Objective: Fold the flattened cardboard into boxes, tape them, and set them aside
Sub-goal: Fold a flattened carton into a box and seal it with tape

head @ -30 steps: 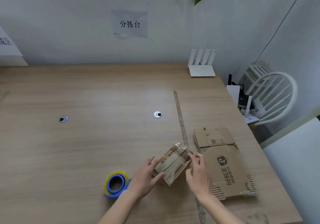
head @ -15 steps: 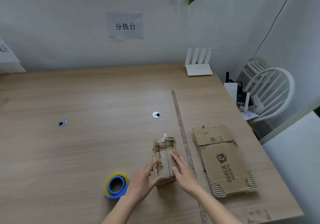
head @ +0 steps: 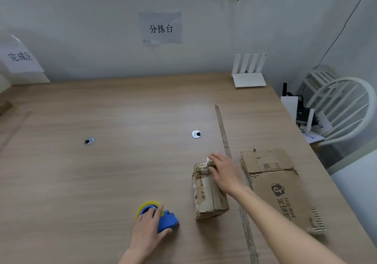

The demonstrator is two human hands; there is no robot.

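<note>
A small folded cardboard box (head: 207,195) lies on the wooden table (head: 102,171), its long side pointing away from me. My right hand (head: 223,170) lies over its far right end, fingers curled at the taped flap there. My left hand (head: 148,232) rests on the blue and yellow tape dispenser (head: 163,217), fingers wrapping round its body. A stack of flattened cardboard (head: 279,186) with a printed logo lies to the right of the box.
A long thin strip (head: 232,171) runs down the table between box and flat cardboard. Two cable grommets (head: 196,134) sit mid-table. A white router (head: 248,73) stands at the back right; a white chair (head: 342,108) is beyond the right edge.
My left hand left the box and moved down-left onto the tape dispenser. My right hand slid from the box's middle to its far end. The box stayed lengthwise.
</note>
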